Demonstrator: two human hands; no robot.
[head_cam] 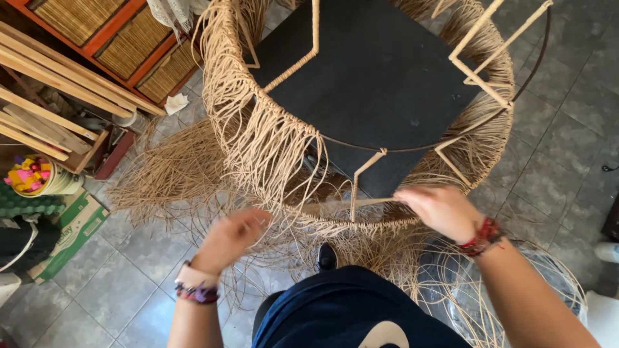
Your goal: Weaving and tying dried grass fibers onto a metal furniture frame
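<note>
A round wicker frame (271,138) wrapped in tan cane strands stands on the tiled floor around a black square board (380,71). Loose strands hang from its rim. My right hand (438,209) grips a cane strand at the near rim, by a wrapped upright rod (356,187). My left hand (232,235) is blurred, closed on thin strands that run toward the same rim. Both wrists wear bracelets. My dark-clad knee (335,309) and a black shoe (327,256) sit below the frame.
Loose cane (167,174) spreads over the floor to the left. Wooden slats (58,77) and a red shelf with woven panels (129,38) stand at upper left. A tub of coloured bits (32,175) and a cardboard box (71,229) lie left. Coiled cane (554,283) lies right.
</note>
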